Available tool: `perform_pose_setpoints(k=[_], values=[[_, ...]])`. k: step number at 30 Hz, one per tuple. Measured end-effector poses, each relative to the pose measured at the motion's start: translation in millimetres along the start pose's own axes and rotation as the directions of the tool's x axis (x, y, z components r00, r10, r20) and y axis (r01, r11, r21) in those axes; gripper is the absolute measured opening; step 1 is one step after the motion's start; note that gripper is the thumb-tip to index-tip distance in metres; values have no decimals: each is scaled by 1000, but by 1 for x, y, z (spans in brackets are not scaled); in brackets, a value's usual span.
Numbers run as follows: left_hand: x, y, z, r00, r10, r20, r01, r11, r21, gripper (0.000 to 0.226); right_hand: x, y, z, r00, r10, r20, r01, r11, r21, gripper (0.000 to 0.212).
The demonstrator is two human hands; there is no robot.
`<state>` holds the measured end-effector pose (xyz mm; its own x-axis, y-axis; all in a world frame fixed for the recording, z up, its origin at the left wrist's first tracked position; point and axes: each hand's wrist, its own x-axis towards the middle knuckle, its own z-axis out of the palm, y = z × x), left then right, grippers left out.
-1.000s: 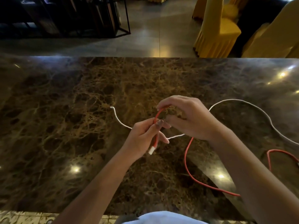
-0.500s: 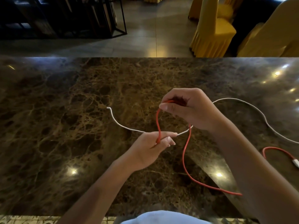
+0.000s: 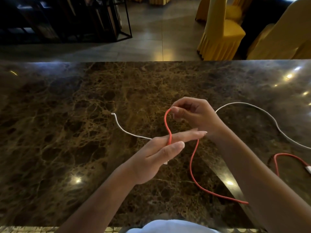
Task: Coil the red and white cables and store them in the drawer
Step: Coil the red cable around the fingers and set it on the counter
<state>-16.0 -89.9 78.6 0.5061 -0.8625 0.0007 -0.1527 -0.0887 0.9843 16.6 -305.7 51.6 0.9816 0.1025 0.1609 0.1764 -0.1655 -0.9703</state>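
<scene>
The red cable [image 3: 191, 167] runs from my two hands down across the marble table [image 3: 67, 132] and under my right arm; its far end with a white plug lies at the right edge. My left hand [image 3: 156, 157] has its fingers stretched out flat, and the cable's near end is pinched between thumb and fingers. My right hand [image 3: 193, 115] is raised just above it, pinching the red cable at the top of a small loop. The white cable [image 3: 127, 132] lies loose on the table behind my hands and curves out to the right. No drawer is in view.
The table's far edge runs across the frame above my hands. Beyond it are a tiled floor, yellow-covered chairs [image 3: 223, 34] at the back right and a dark metal shelf frame [image 3: 84, 19] at the back left. The near table edge is at my body.
My right hand has lifted the red cable and drawn a loop upward. My left hand has straightened its fingers while keeping the cable's end. The far red end slid closer.
</scene>
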Motion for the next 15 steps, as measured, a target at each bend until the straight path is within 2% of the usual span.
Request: perform_pose_setpoints(k=[3, 6, 8, 12, 15], values=[[2, 7, -4, 999, -9, 32, 8, 1000, 23, 49, 0, 5, 6, 998, 63, 5, -64, 994, 86, 34], [6, 12, -14, 999, 12, 34, -14, 997, 75, 53, -6, 12, 18, 992, 114, 58, -113, 993, -20, 18], [6, 13, -24, 999, 49, 2, -49, 994, 101, 58, -13, 15, 24, 984, 143, 104, -135, 987, -84, 15], [4, 0, -47, 974, 91, -209, -71, 992, 100, 56, -31, 3, 28, 942, 239, 237, -196, 962, -191, 25], [5, -12, -53, 921, 34, -389, -68, 995, -74, 59, -39, -16, 27, 914, 284, 290, -163, 911, -378, 18]])
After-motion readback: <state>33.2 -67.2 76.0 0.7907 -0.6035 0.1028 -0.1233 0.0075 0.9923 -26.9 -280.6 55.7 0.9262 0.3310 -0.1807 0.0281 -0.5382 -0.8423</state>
